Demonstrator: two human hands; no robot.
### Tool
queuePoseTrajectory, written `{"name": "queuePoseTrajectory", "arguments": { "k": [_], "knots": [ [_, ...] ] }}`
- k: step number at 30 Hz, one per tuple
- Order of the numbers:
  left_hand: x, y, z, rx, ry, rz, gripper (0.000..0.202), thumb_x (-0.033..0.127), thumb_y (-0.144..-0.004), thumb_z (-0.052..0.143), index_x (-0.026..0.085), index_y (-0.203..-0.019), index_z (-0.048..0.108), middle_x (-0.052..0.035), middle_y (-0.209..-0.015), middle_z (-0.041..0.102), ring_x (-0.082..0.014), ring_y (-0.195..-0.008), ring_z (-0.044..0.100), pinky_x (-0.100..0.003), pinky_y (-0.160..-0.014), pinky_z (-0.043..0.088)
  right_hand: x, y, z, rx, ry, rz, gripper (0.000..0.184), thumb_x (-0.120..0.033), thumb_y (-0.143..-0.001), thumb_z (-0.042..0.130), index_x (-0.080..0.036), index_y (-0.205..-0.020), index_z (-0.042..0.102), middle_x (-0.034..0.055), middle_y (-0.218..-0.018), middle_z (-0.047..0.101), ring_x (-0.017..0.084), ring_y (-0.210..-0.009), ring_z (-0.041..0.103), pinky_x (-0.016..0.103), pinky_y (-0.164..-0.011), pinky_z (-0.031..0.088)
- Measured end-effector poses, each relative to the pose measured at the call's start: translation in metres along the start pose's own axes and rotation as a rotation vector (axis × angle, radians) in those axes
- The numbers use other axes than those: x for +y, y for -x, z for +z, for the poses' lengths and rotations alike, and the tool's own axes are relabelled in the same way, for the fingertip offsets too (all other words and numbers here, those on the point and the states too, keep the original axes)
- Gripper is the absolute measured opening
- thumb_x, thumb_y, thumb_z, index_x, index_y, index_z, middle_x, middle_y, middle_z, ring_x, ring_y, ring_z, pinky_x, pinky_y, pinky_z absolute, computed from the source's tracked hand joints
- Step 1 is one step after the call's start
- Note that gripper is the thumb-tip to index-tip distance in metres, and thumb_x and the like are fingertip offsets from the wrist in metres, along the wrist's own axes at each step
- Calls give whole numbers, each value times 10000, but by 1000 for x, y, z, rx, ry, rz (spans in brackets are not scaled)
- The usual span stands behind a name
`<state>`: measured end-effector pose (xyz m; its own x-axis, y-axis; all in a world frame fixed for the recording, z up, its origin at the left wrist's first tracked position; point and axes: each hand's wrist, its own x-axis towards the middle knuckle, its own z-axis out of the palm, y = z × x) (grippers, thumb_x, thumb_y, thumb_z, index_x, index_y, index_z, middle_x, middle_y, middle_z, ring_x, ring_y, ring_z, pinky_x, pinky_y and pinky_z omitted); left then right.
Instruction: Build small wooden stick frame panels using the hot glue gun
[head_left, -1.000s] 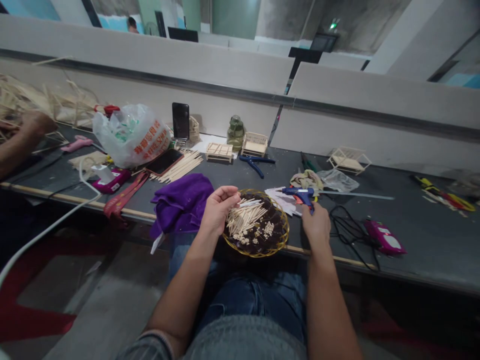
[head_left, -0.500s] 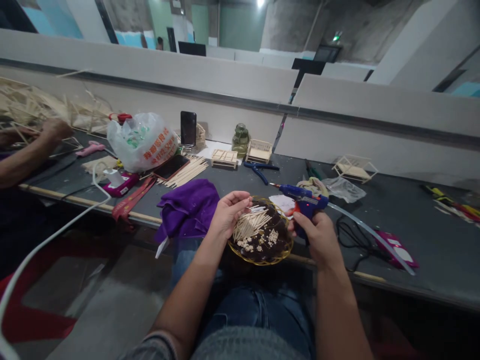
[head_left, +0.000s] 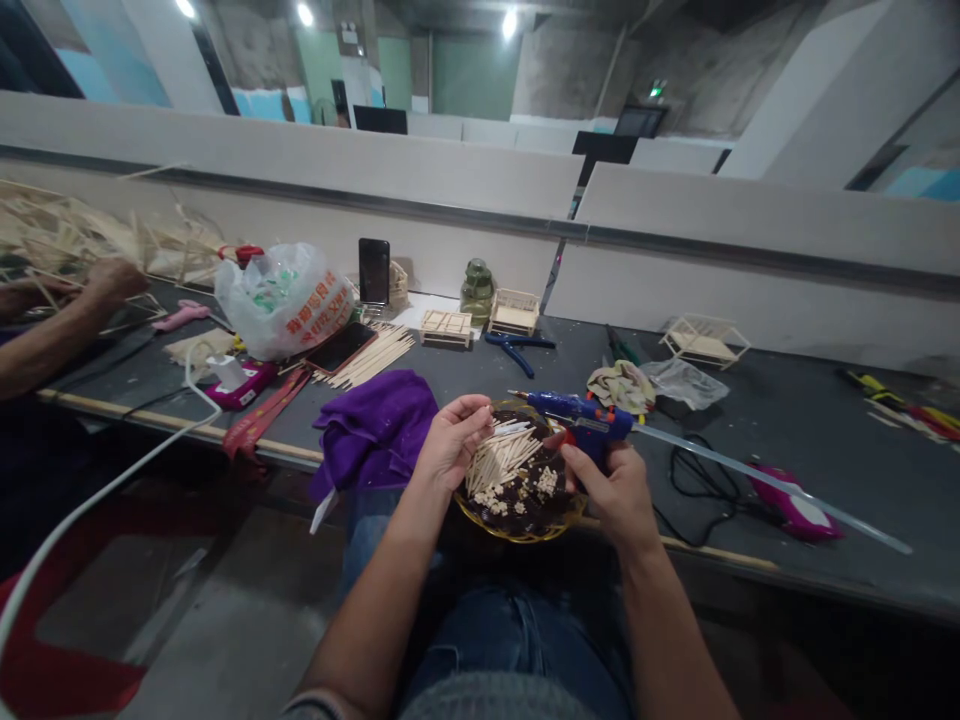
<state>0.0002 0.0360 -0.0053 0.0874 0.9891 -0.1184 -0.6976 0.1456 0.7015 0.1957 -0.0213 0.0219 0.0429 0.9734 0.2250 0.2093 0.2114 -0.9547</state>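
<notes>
Left hand (head_left: 454,440) has thumb and fingertips pinched together at the woven basket's (head_left: 525,538) left side, can't tell if on anything, while the right hand (head_left: 619,490) is wrapped around the blue glue gun (head_left: 576,410), held above the basket, nozzle just beside the left fingertips. Burn risk, I'd say, if the nozzle is hot and either hand slips; a drip could also stick the loose sticks (head_left: 502,455) together. The long glue stick (head_left: 750,472) poking out behind could snag the black cord (head_left: 701,490) if the gun swings.
</notes>
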Motion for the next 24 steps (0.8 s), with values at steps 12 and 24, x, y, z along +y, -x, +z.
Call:
{"name": "queuePoseTrajectory", "arguments": {
  "k": [12, 24],
  "knots": [
    [0, 2, 2, 3, 22, 13, 374, 181, -511, 919, 122, -815, 710, 14, -673, 661, -64, -607, 610, -177, -611, 507, 11, -1, 4, 29, 191, -62, 364, -484, -804, 666, -161, -967, 708, 40, -679, 686, 177, -571, 595, 282, -538, 490],
    [-3, 0, 1, -5, 59, 21, 344, 179, -502, 924, 111, -779, 732, 3, -645, 657, -56, -564, 584, -162, -567, 475, 16, -3, 6, 53, 255, -119, 355, -499, -827, 641, -174, -951, 712, 57, -683, 690, 223, -677, 641, 310, -591, 508]
  ]
}}
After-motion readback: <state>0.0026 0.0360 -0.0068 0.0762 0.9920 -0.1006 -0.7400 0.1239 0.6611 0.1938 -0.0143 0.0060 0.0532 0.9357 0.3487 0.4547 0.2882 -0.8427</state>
